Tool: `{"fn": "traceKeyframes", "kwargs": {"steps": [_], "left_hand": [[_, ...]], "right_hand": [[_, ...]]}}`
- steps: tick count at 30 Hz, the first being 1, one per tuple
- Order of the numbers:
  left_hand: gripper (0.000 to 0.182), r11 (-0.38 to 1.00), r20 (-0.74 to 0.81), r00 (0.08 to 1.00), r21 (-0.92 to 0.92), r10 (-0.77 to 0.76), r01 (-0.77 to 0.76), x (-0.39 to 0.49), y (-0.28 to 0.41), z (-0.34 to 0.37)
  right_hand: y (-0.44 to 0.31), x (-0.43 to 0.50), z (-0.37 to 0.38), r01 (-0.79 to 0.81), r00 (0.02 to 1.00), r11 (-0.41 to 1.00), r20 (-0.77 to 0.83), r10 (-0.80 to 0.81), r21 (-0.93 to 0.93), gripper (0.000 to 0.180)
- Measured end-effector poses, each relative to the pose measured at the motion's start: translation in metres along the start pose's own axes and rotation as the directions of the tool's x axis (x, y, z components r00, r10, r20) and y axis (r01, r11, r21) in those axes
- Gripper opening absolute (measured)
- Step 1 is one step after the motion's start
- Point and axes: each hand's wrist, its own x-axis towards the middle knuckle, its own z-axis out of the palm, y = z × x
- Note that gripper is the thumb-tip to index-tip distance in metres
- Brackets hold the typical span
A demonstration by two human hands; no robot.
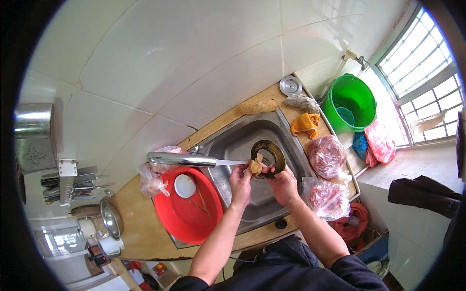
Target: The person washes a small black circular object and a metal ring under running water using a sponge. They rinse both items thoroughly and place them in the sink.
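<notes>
Over the metal sink (245,134), my left hand (240,183) grips a small yellowish-brown scrubbing pad (255,167), its exact kind unclear. My right hand (283,184) holds a dark, brown-stained ring (278,156) by its lower edge, tilted above the drain. Water runs from the chrome faucet (182,159) towards the pad and my left fingers. Part of the ring's lower left side is hidden by the fingers and pad.
Left of the sink stands a red basin (187,225) with a white bowl (185,186) and thin sticks. A loofah-like piece (257,106), an orange cloth (305,124) and bagged meat (326,156) lie around the sink. A green bucket (349,103) stands at the right.
</notes>
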Motion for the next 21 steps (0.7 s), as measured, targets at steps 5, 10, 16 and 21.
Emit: {"fn": "traceKeyframes", "kwargs": {"steps": [5, 10, 16, 21], "left_hand": [[0.035, 0.978, 0.002, 1.000, 0.206, 0.028, -0.028, 0.008, -0.007, 0.000], [0.043, 0.891, 0.138, 0.986, 0.432, 0.090, -0.141, 0.015, 0.013, 0.003], [0.049, 0.703, 0.215, 0.959, 0.654, 0.184, -0.281, 0.021, 0.056, 0.014], [0.050, 0.501, 0.404, 0.912, 0.776, 0.072, -0.383, 0.033, 0.081, 0.013]], "right_hand": [[-0.002, -0.006, -0.005, 0.066, 0.996, 0.998, -0.056, -0.067, -0.019, 0.018], [-0.015, -0.001, -0.005, 0.139, 0.989, 0.952, -0.003, -0.145, -0.274, 0.024], [-0.022, 0.001, 0.008, 0.256, 0.962, 0.673, 0.119, -0.244, -0.694, 0.032], [-0.016, -0.009, 0.011, 0.033, 0.999, 0.770, -0.009, -0.050, -0.637, 0.020]]}}
